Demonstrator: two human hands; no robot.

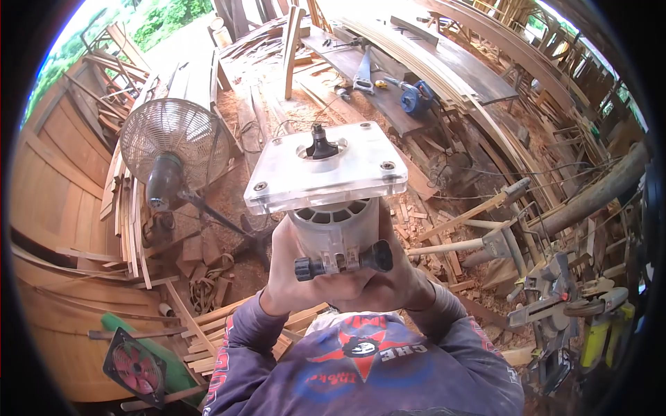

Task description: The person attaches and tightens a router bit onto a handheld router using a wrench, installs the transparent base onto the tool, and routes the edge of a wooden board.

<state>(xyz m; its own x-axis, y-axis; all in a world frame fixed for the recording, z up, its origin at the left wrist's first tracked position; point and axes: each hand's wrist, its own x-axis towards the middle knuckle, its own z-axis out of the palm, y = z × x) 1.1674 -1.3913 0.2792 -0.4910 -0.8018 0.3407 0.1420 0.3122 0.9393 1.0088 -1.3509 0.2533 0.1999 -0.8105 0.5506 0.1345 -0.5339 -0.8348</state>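
A trim router point(336, 232) is held upside down in front of my chest, its clear square base plate point(277, 172) facing up. A dark router bit point(320, 144) sticks up through the hole in the plate. My left hand point(283, 274) wraps round the left side of the router body, and my right hand point(399, 274) wraps round its right side. Both hands meet below the two black knobs. The router hides part of the fingers.
A standing fan point(166, 149) is at the left. On a workbench point(388, 104) ahead lie a handsaw point(363, 75) and a blue power tool point(416, 98). Clamps point(555, 298) hang at the right. Wood strips, offcuts and shavings cover the floor.
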